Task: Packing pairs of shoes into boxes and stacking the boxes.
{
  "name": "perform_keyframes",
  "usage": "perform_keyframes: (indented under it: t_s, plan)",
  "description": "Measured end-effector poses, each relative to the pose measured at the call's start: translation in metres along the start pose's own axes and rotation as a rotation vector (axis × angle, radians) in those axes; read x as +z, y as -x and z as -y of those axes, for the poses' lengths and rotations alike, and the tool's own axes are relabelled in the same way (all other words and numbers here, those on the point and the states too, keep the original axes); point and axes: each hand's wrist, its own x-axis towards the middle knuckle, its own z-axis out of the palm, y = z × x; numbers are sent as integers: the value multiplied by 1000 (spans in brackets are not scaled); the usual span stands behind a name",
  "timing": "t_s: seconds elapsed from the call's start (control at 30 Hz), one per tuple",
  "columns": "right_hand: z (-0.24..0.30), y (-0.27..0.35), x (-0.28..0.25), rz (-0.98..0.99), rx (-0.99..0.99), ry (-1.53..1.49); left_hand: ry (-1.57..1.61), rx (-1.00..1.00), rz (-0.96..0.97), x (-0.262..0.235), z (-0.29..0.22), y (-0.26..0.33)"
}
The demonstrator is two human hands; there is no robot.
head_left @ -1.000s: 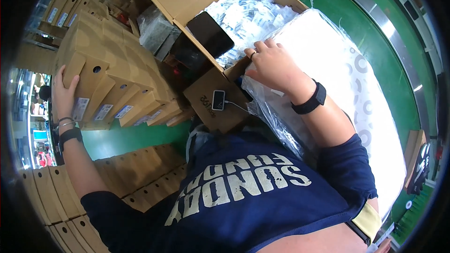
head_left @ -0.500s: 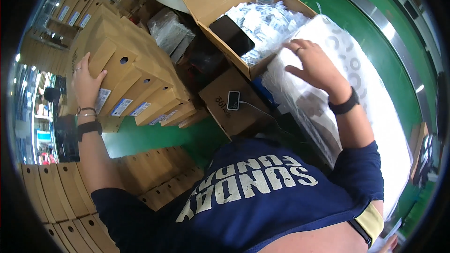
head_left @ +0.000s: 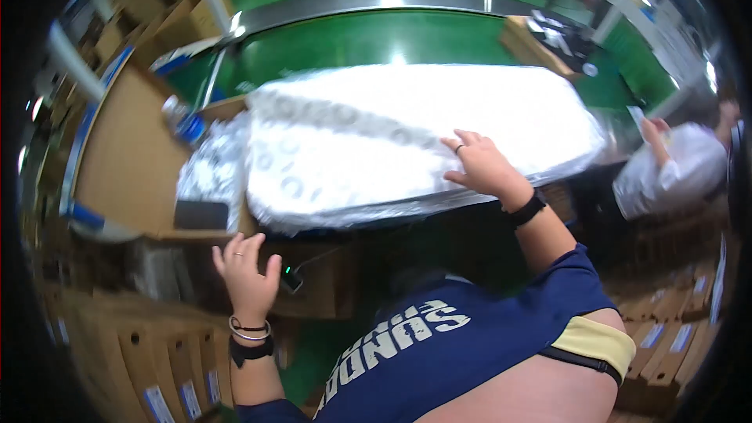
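My right hand (head_left: 487,164) is open, fingers spread, over a large white paper bundle (head_left: 376,121) with grey ring marks and clear plastic around it. Whether the fingers touch it I cannot tell. Nearer and to the left, my left hand (head_left: 249,278) is also open and holds nothing. It is close to the front edge of an open cardboard box (head_left: 125,160). Inside that box are many small white packets (head_left: 215,164), a dark flat device (head_left: 201,215) and a water bottle (head_left: 184,121). Just right of my left hand, a small device (head_left: 291,279) with a green light trails a cable.
Beyond the bundle runs a green conveyor belt (head_left: 337,43) with a metal rail (head_left: 345,1). At the right a person in white (head_left: 677,168) holds something pale. Brown shoe-type boxes (head_left: 168,368) line the lower left, and more boxes (head_left: 658,345) stand lower right.
My view has turned to the right. My left hand has left the row of brown boxes and now hovers by the open box. My right hand stays over the white bundle, farther along it.
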Motion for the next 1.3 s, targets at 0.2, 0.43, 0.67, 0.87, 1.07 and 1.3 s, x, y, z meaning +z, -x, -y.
perform_keyframes:
  t_s: [0.2, 0.43, 0.67, 0.87, 1.07, 1.3]
  plan:
    - [-88, 41, -13, -130, 181, -161, 251, 330, 103, 46, -103, -107]
    - [-269, -41, -34, -509, 569, -793, 120, 455, 325, 128, -185, -218]
    - [-607, -58, 66, -668, 1465, -753, -26, 404, 680, 199, -266, -282]
    - [-634, -80, 55, -547, 1397, -1188, 2, 286, 795, 187, -261, -287]
    - [-561, -160, 10, -328, 1156, -1318, -79, 315, 717, 203, -254, -285]
    - [-382, -253, 18, -485, 1215, -1541, -107, 323, 746, 196, -253, -285]
